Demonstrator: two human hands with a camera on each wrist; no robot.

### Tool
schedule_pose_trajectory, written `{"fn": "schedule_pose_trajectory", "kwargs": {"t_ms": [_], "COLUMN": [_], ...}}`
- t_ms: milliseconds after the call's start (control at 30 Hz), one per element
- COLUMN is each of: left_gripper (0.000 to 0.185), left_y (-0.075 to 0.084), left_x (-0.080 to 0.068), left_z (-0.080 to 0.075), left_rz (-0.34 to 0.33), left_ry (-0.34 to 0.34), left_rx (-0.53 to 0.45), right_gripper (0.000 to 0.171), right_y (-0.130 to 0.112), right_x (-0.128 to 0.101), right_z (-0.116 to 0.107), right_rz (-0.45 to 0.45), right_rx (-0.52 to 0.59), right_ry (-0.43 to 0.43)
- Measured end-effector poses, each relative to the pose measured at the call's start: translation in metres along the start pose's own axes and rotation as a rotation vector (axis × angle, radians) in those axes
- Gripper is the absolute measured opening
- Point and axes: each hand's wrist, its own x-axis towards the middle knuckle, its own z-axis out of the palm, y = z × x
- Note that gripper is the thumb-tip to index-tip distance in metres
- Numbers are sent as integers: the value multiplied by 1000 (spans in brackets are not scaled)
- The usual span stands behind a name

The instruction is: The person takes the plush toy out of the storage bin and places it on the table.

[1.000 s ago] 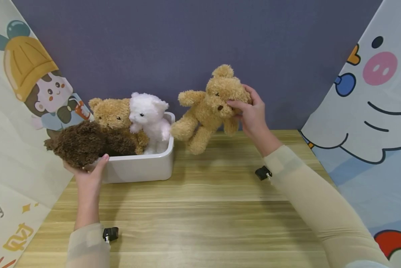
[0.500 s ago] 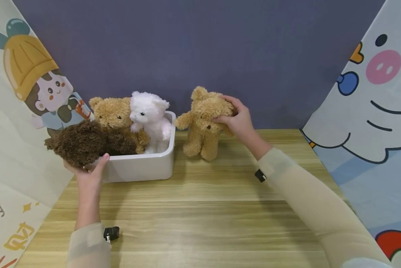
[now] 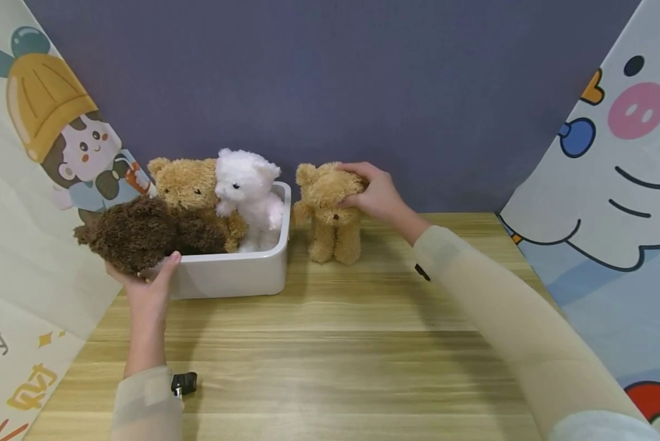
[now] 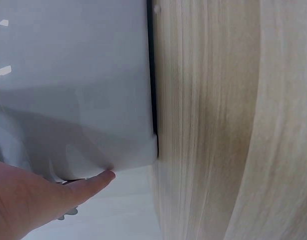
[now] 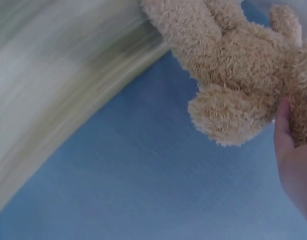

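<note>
In the head view my right hand (image 3: 378, 193) grips a tan teddy bear (image 3: 330, 190) by the side of its head. The bear is upright just right of a white bin (image 3: 236, 275), its feet at the tabletop. Its body and one arm (image 5: 228, 115) show in the right wrist view, with my finger at its neck. My left hand (image 3: 144, 294) holds the bin's left end, thumb at the front rim and the other fingers mostly hidden. Inside sit a second tan bear (image 3: 186, 184), a white plush (image 3: 244, 177) and a dark brown plush (image 3: 136, 233) that leans over the left rim.
The wooden table (image 3: 318, 367) runs up to a dark blue-grey back panel (image 3: 335, 73). Printed side panels with cartoon figures stand at left and right. A small black device (image 3: 184, 384) is at the left wrist.
My right hand has brought the tan bear down and to the left, from tilted in the air to upright at the tabletop next to the bin. The left hand stays at the bin.
</note>
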Motion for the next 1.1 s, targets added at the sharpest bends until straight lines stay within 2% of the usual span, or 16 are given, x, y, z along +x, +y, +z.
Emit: {"fn": "schedule_pose_trajectory", "kwargs": {"t_ms": [233, 400, 600, 933, 1100], "left_gripper": [128, 129, 128, 127, 126], "left_y": [1, -1, -1, 3, 2], "left_x": [-1, -3, -4, -2, -2], "left_z": [0, 1, 2, 3, 1], "left_rz": [-22, -47, -43, -18, -29], "left_ry": [5, 4, -2, -7, 5], "left_rx": [32, 77, 67, 60, 46], "right_gripper": [75, 75, 77, 79, 80], "right_y": [0, 7, 28, 57, 58], "right_x": [13, 18, 19, 25, 32], "right_z": [8, 14, 19, 16, 14], "right_rz": [-56, -62, 7, 161, 132], "right_rx": [-178, -234, -196, -83, -135], "right_ry": [-93, -120, -150, -92, -106]}}
